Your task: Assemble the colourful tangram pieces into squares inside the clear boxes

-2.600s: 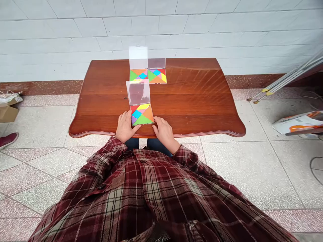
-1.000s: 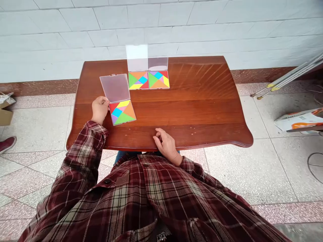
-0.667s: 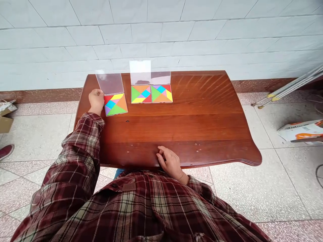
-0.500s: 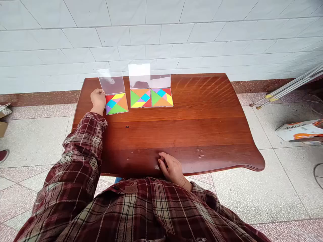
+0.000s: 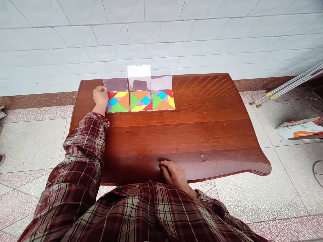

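Three tangram cases lie in a row near the table's back edge, their clear lids raised toward the wall. My left hand [image 5: 100, 97] is closed at the left edge of the left tangram case [image 5: 118, 102], by its hinge corner, and the fingertips are partly hidden. This case sits right beside the middle tangram case [image 5: 141, 101], which adjoins the right tangram case [image 5: 163, 99]. Each holds several coloured pieces in its tray. On the table near its front edge rests my right hand [image 5: 175, 174], holding nothing, with its fingers loosely apart.
The brown wooden table [image 5: 191, 131] stands against a white tiled wall [image 5: 207, 33]. On the floor to the right are metal crutches [image 5: 285, 85] and a white and orange carton [image 5: 300, 129].
My left hand has straightened the left tangram case and brought it right, closing the gap to the middle one. My right hand stays on the table; the camera view has shifted slightly.
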A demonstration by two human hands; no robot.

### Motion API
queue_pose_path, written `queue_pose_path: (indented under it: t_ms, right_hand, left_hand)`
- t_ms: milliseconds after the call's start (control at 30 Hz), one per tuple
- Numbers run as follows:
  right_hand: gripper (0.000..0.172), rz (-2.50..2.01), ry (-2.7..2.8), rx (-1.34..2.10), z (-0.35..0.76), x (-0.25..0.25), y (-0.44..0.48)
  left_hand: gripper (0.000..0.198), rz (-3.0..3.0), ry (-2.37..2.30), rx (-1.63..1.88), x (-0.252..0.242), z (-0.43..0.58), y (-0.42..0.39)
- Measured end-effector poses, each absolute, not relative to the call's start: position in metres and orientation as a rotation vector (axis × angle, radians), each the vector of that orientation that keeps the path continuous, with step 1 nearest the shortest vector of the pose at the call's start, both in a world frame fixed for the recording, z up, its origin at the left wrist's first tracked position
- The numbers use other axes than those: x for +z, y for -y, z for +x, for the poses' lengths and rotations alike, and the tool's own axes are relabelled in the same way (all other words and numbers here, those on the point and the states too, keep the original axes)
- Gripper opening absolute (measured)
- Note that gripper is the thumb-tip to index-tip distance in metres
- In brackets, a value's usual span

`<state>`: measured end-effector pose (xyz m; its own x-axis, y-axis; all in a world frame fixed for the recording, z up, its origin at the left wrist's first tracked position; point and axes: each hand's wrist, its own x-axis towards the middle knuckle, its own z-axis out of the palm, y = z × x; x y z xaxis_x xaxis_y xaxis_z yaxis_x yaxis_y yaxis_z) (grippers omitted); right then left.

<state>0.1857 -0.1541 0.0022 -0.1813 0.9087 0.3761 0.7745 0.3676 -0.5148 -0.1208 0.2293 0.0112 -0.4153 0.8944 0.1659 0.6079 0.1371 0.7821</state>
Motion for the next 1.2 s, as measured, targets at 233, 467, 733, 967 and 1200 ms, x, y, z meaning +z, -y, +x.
queue_pose_path:
  t_ms: [233,467,733,967,1200]
  right_hand:
    - [0.015,-1.436,2.004,0.265,0.186,0.000,0.154]
    - [0.014,-1.404,1.989,0.273,0.184,0.004,0.153]
    - [0.016,-1.434,1.949,0.329,0.183,0.002,0.152]
    - [0.019,-1.450,1.934,0.335,0.180,0.005,0.146]
    - [0.018,-1.563,1.868,0.673,0.183,0.006,0.135]
  left_hand:
    - [0.010,1.448,-2.027,1.130,0.012,-0.115,-0.229]
    - [0.009,1.501,-2.083,1.085,0.019,-0.112,-0.225]
    - [0.014,1.394,-2.085,1.086,0.024,-0.114,-0.214]
    - [0.013,1.393,-2.055,1.141,0.043,-0.112,-0.161]
    - [0.015,2.015,-1.525,0.540,0.056,-0.080,-0.025]
